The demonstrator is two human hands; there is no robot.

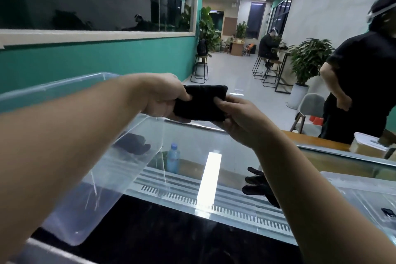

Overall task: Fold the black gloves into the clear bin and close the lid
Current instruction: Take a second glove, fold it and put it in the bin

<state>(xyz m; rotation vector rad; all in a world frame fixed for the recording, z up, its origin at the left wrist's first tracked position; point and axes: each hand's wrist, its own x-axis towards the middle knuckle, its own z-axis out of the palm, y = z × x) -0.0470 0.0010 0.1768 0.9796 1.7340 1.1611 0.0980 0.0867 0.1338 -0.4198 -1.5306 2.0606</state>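
A folded glove (200,103), black and pressed into a flat pad, is held in the air above the worktop (231,152), over the far side of the bin (70,216). The left hand (162,96) grips its left end, thumb on top and fingers curled beneath; the right hand (237,113) pinches its right end, thumb on the near face and fingers behind. The bin, clear plastic and open, stands at the worktop's left edge under the left forearm, its near corner overhanging the dark strip along the near edge. Inside it, against the far wall, lies another black glove (134,143), seen hazily through the plastic. A third black glove (257,184) lies unfolded on the glass toward the right, its fingers spread and pointing left, partly hidden by the right forearm. The lid (364,191), also clear, rests flat at the right edge, well apart from the bin. The worktop is glass, with a bottle (173,157) visible beneath it near the middle and a slotted metal rail running along the near side. Beyond the far right corner stands a person (364,75) in black clothes, with a white container (368,142) on the wood counter beside them. Farther off another person sits on a stool (267,49).
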